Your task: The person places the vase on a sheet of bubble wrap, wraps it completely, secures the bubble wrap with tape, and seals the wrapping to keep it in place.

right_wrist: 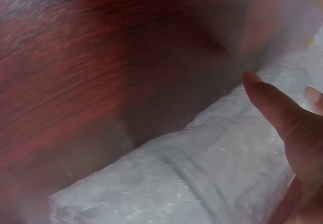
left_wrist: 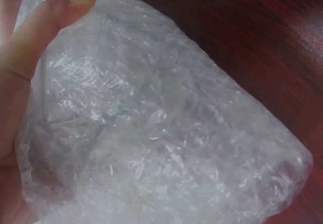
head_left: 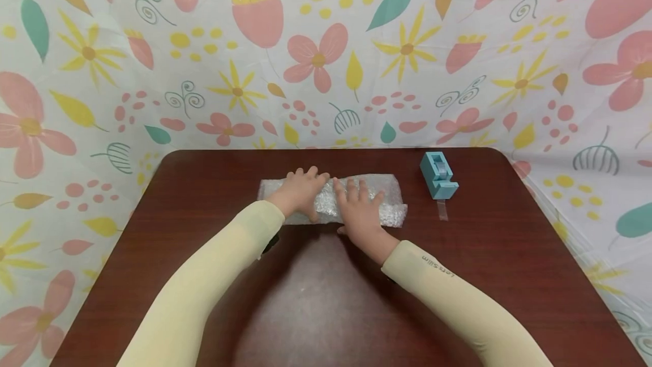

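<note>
A bundle of clear bubble wrap [head_left: 391, 209] lies across the far middle of a dark wooden table [head_left: 193, 214]. My left hand [head_left: 302, 187] rests flat on its left half, fingers stretched toward the far edge. The left wrist view shows the wrap [left_wrist: 166, 133] close up, with my thumb [left_wrist: 45, 27] lying straight along its side. My right hand [head_left: 359, 207] presses on the right half with straight, spread fingers. In the right wrist view the wrap [right_wrist: 202, 178] lies under that hand's thumb [right_wrist: 280, 115]. What is inside the wrap is hidden.
A light blue tape dispenser [head_left: 438, 174] stands on the table to the right of the bundle, with a short strip of clear tape [head_left: 442, 209] hanging from its front. A flowered cloth [head_left: 326, 55] hangs behind and around the table.
</note>
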Action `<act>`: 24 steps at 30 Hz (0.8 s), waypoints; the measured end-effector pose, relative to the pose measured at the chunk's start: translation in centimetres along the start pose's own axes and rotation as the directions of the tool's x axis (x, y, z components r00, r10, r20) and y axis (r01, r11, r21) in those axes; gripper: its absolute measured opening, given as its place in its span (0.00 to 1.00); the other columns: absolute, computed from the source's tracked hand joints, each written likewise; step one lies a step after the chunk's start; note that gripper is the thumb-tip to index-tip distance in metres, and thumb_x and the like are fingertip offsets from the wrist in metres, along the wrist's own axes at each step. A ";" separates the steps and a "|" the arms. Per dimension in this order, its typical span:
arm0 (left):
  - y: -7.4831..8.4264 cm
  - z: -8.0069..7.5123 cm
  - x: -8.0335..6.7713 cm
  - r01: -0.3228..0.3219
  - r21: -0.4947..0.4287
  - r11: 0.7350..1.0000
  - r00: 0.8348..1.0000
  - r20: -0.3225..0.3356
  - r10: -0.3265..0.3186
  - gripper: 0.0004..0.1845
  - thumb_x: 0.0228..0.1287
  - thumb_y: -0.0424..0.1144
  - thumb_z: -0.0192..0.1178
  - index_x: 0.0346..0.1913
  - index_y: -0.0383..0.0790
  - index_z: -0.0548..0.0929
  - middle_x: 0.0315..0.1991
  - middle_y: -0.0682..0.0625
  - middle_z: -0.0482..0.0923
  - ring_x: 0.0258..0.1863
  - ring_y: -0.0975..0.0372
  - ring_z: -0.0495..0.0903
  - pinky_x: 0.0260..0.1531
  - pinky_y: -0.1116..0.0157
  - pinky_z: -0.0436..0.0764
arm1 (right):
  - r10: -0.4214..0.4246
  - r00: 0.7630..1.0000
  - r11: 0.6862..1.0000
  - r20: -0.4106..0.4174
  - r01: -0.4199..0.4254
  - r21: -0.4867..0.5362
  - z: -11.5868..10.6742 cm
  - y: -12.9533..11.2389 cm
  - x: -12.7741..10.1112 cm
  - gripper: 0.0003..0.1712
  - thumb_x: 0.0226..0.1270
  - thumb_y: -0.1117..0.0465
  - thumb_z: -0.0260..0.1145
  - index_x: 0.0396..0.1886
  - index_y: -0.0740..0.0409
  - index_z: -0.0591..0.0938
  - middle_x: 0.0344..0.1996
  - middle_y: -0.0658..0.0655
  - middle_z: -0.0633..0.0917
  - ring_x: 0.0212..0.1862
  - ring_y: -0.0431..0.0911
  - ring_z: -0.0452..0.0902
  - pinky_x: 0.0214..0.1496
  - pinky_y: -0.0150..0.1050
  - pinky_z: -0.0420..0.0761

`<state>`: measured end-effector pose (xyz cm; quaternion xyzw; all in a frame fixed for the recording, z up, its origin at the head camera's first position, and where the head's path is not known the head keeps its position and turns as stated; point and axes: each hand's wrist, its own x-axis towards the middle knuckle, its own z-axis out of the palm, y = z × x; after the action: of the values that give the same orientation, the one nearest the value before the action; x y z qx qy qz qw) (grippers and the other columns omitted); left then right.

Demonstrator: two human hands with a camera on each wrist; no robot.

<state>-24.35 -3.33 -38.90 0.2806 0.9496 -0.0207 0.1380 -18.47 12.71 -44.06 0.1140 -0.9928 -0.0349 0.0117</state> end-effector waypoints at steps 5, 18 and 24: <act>0.0 -0.4 -0.1 0.013 -0.013 1.000 1.000 0.023 -0.013 0.59 0.51 0.55 0.78 0.82 0.45 0.55 0.79 0.37 0.57 0.71 0.35 0.67 0.70 0.39 0.69 | -0.021 0.997 0.998 -0.072 0.017 -0.067 0.3 0.0 0.2 0.63 0.53 0.47 0.82 0.82 0.51 0.57 0.74 0.66 0.70 0.76 0.65 0.64 0.66 0.76 0.68; 0.1 -0.3 0.0 0.047 -0.038 0.998 0.997 0.062 -0.045 0.60 0.53 0.56 0.77 0.82 0.44 0.53 0.79 0.36 0.56 0.70 0.35 0.67 0.68 0.40 0.71 | -0.069 0.996 0.998 -0.059 0.069 0.003 0.3 0.7 0.9 0.58 0.53 0.51 0.83 0.80 0.50 0.61 0.72 0.65 0.71 0.73 0.67 0.65 0.66 0.78 0.66; 0.7 -0.3 -0.1 0.065 -0.041 0.997 0.996 0.067 -0.062 0.59 0.53 0.57 0.76 0.82 0.41 0.54 0.77 0.34 0.59 0.68 0.35 0.69 0.65 0.40 0.73 | -0.123 0.988 0.992 -0.096 0.122 -0.014 0.4 1.5 1.0 0.58 0.50 0.50 0.84 0.78 0.51 0.63 0.71 0.64 0.72 0.72 0.66 0.67 0.65 0.77 0.68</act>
<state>-23.96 -2.79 -38.56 0.2464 0.9533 -0.0138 0.1742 -19.79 14.01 -44.34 0.1761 -0.9821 -0.0340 0.0579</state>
